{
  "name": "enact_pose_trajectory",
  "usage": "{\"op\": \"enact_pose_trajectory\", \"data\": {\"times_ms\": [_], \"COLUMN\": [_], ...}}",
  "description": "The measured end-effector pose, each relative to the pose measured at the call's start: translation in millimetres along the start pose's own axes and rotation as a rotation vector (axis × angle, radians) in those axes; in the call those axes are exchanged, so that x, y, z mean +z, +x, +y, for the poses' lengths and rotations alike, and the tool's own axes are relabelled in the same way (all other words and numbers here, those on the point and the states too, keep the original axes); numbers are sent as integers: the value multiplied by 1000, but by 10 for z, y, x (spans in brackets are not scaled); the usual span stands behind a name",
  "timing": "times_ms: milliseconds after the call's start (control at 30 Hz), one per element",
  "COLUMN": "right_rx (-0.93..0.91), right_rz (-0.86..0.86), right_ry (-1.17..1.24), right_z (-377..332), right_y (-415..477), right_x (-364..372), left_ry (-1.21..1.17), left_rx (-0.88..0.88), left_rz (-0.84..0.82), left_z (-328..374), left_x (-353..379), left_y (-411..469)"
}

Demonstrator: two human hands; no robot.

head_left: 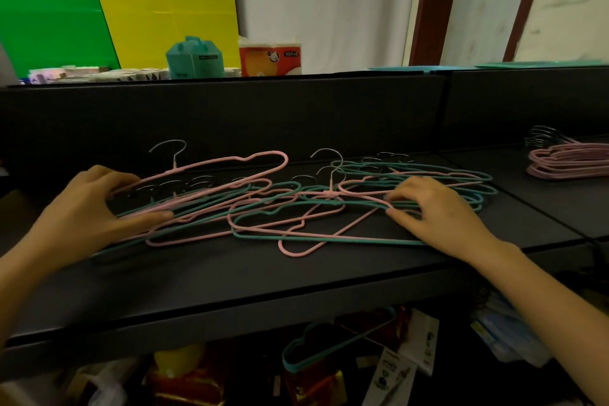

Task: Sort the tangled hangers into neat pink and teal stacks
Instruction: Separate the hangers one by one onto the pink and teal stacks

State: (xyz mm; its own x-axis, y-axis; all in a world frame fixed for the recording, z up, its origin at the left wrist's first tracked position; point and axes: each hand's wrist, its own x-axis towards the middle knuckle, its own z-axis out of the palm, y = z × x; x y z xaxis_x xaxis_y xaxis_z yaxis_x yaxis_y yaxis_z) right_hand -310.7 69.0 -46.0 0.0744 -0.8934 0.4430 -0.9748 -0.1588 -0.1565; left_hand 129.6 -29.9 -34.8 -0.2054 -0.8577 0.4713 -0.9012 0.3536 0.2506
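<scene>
A tangle of pink and teal wire hangers lies across the black shelf. My left hand grips the left end of a pink hanger that rises above the heap, fingers over it and thumb under. My right hand rests on the right side of the tangle, its fingertips curled onto pink and teal wires there. A neat stack of pink hangers sits at the far right of the shelf.
A black back wall rises behind the shelf. Beyond it stand a teal box, a tissue pack and green and yellow boards. Teal hangers and assorted packages lie below the shelf.
</scene>
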Motion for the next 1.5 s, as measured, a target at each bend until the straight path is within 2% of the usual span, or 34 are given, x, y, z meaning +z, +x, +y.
{"op": "enact_pose_trajectory", "data": {"times_ms": [100,233,333,500,567,733,900,1133,1333,1500], "right_rx": [-57,-184,-269,-269,-273,-337,-261,-222,-74,99], "right_rz": [-18,-225,-315,-523,-547,-468,-477,-202,-70,-23], "right_ry": [32,120,130,122,72,-43,114,105,143,163], "right_z": [-314,-873,-1276,-1685,-1719,-1713,-1733,-1530,-753,83], "right_y": [238,679,993,1355,1436,1500,1499,1330,877,255], "right_x": [48,258,430,615,632,623,589,349,-141,-592], "left_ry": [10,45,60,91,93,106,130,133,-6,-131], "left_rx": [-25,-107,-138,-219,-260,-337,-352,-302,-127,-1], "left_rz": [39,78,84,129,140,112,131,86,99,8], "left_z": [-41,-187,-400,-546,-593,-716,-651,-586,136,941], "left_x": [-77,-233,-386,-641,-709,-834,-906,-859,-579,-212], "left_y": [-56,-203,-399,-790,-915,-1082,-1089,-866,-371,62]}}
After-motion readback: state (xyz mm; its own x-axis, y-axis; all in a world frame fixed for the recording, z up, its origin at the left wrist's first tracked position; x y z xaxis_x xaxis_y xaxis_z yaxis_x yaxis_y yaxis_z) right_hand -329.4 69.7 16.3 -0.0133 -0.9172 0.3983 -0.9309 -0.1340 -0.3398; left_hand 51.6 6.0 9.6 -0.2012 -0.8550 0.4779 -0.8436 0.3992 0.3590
